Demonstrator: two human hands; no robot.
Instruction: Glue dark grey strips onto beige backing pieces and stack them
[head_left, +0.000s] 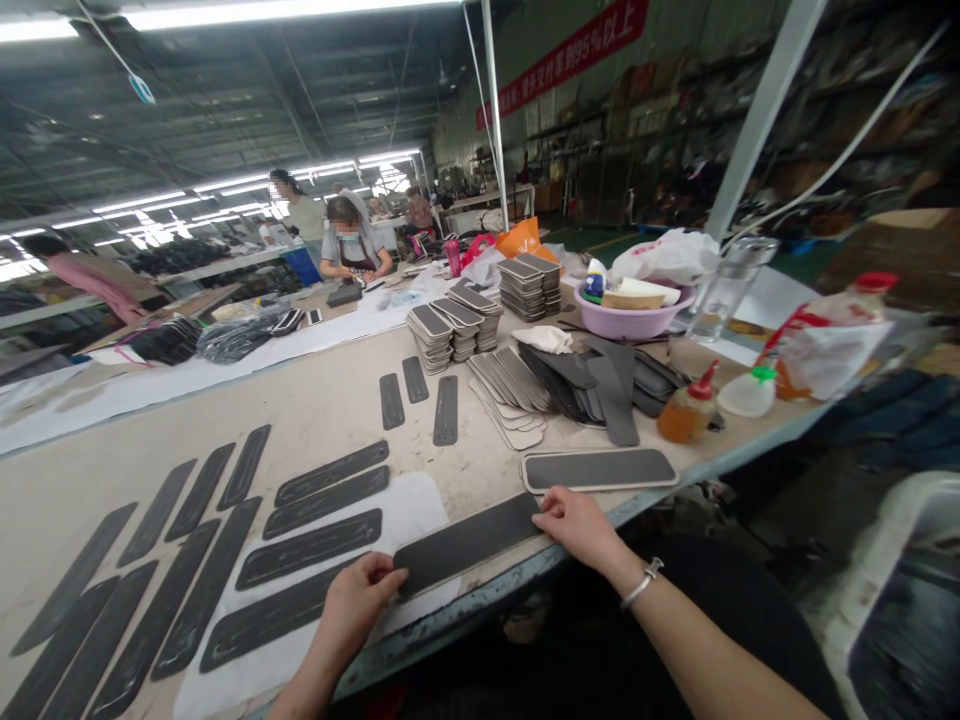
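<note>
Both hands sit at the near edge of the long worktable (330,400), each pinching one end of a single dark strip (465,543) that lies flat there. The left hand (358,598) has fingers curled down with the thumb pressed on the strip's near-left end; the right hand (574,523), with a silver bracelet (642,584) on its wrist, closes its fingertips on the far-right end.

Just beyond the right hand lies one pale-bordered pad (598,468). To the left, four embossed strips (322,510) lie on a white sheet (409,512), and about nine plain dark strips (150,580) fan out beside them. Three short strips (418,397) lie farther off, before stacks of pads (455,330).

At the right stand two squeeze bottles (716,400), a lilac basin (626,318) and a clear glass (721,290). A red banner (562,60) on the far wall shows "95%" among characters I cannot read.
</note>
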